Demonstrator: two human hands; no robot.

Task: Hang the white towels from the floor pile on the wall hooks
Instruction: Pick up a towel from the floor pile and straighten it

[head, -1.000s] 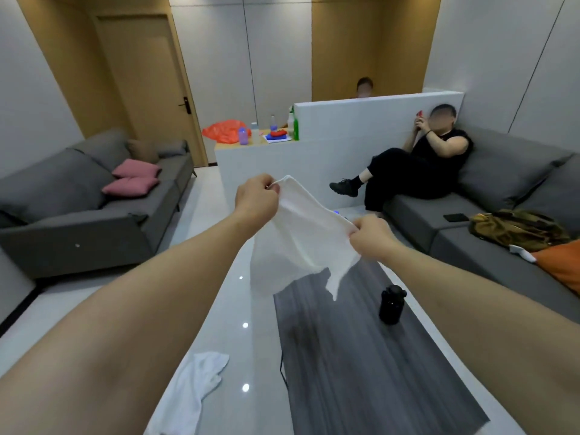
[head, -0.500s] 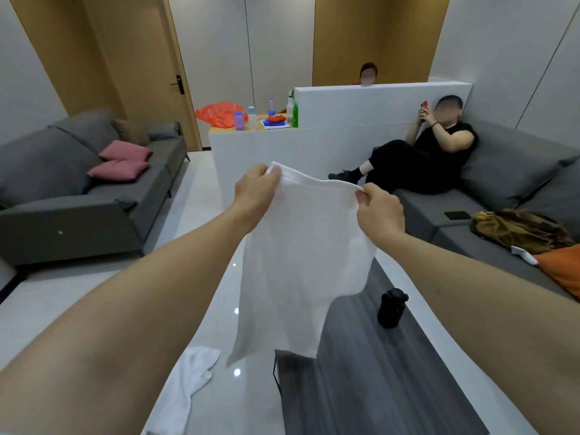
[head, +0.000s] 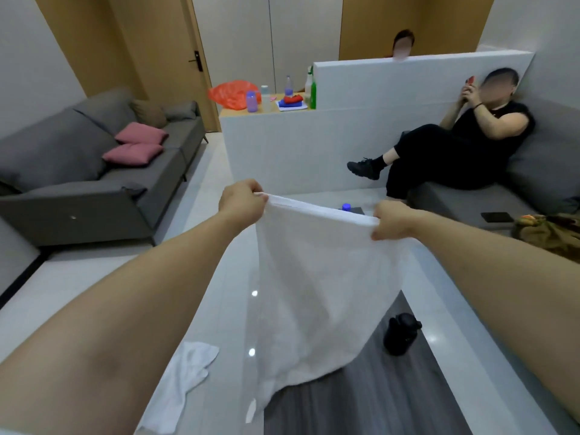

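Left hand: my left hand (head: 243, 200) sits just left of centre, fingers curled and pinching the upper left corner of the white towel (head: 317, 287).
Right hand: my right hand (head: 394, 222) is at about 3 o'clock from the left one, a little lower, fingers closed round the towel's upper right corner.
Held towel: it is stretched between both hands along its top edge and hangs open as a sheet toward 6 o'clock; its lower edge is rumpled and drapes in front of the dark table panel (head: 361, 400).
Second towel: another white towel (head: 185, 381) lies crumpled on the glossy white surface (head: 219, 309) at 7 o'clock from the held one, apart from it.
Black container: a small black container (head: 401, 337) stands on the dark panel, just beside the hanging towel at its 4 o'clock.
Blue cap: a blue cap (head: 346, 207) shows just above the towel's top edge, at 12 o'clock.
Grey sofa: a grey sofa (head: 78, 171) with two pink cushions (head: 138, 144) is at 10 o'clock.
White partition: a white partition (head: 314, 146) at 12 o'clock carries bottles and an orange bag (head: 233, 94).
Seated person: a person in black (head: 455, 152) sits at 2 o'clock on a second sofa.
Wall hooks: I cannot see any in this view.
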